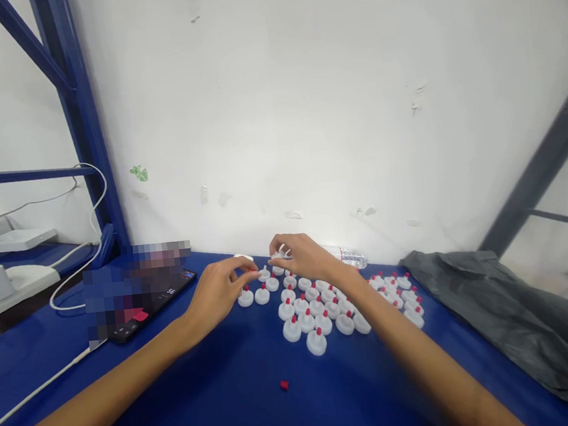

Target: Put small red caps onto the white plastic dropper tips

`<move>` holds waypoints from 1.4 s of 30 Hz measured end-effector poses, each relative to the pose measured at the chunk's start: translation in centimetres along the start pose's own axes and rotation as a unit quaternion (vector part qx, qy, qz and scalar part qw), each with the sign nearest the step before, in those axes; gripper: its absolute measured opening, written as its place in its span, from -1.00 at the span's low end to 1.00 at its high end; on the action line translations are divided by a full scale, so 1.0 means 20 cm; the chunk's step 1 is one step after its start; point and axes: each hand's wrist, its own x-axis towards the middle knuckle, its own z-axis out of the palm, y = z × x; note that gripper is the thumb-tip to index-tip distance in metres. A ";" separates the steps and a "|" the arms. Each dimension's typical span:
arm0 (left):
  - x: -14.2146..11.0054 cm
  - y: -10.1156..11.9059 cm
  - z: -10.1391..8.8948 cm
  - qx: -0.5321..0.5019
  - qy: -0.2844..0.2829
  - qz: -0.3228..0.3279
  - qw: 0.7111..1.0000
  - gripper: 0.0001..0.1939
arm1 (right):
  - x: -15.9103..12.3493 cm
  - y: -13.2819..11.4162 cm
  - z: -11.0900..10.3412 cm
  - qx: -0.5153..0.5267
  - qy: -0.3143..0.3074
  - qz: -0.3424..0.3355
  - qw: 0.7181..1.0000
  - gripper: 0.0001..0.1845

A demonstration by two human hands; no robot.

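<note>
Where the two hands face each other at the far side of the cluster, the left hand (219, 288) has thumb and forefinger close together, a speck of red (254, 268) showing at their tips beside a bare-nozzled white cap (264, 276); whether they are clamped on anything I cannot tell. The right hand (304, 254) curls its fingers near something white (281, 251), its grip too hidden to judge. More white nozzle caps (317, 344), most topped in red, stand on the blue tabletop (206, 401), and one loose red tip cover (284, 385) lies nearer the person, apart from them. The caps look like light, stiff moulded plastic, unlikely to break but smooth and easily knocked over. Their broad round base should give the steadiest hold, gripped across the rim; the tiny cover probably needs a fingertip pinch on its sides, since it could slip or roll.
</note>
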 end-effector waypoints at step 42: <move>0.05 0.01 -0.08 -0.183 -0.180 -0.003 0.966 -0.30 | -0.09 -0.33 -0.09 -0.005 -0.120 -0.062 0.991 -0.64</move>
